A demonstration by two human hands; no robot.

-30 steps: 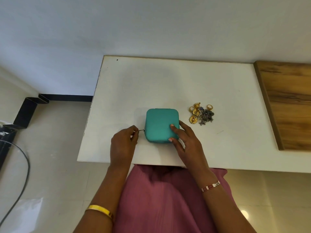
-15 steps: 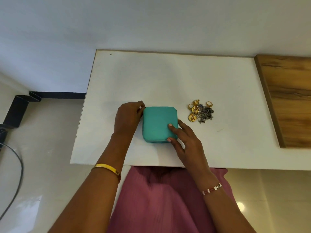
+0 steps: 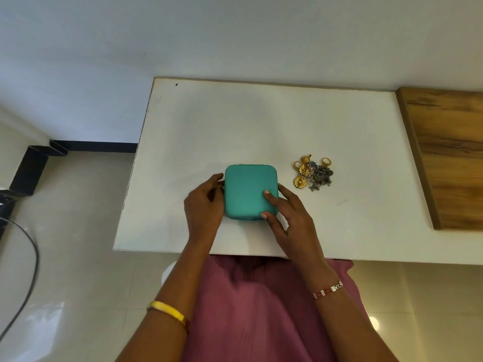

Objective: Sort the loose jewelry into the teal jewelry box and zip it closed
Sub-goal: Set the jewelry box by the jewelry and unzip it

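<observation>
The teal jewelry box (image 3: 249,191) is seen lying shut on the white table (image 3: 261,121), near the front edge. The left hand (image 3: 203,207) is pressed against the box's left side with its fingers curled; whether something small is pinched there cannot be told. The right hand (image 3: 290,215) is laid on the box's right side, fingers spread and straight, nothing held. The loose jewelry (image 3: 312,175) is piled just beside the box, toward the right edge.
</observation>
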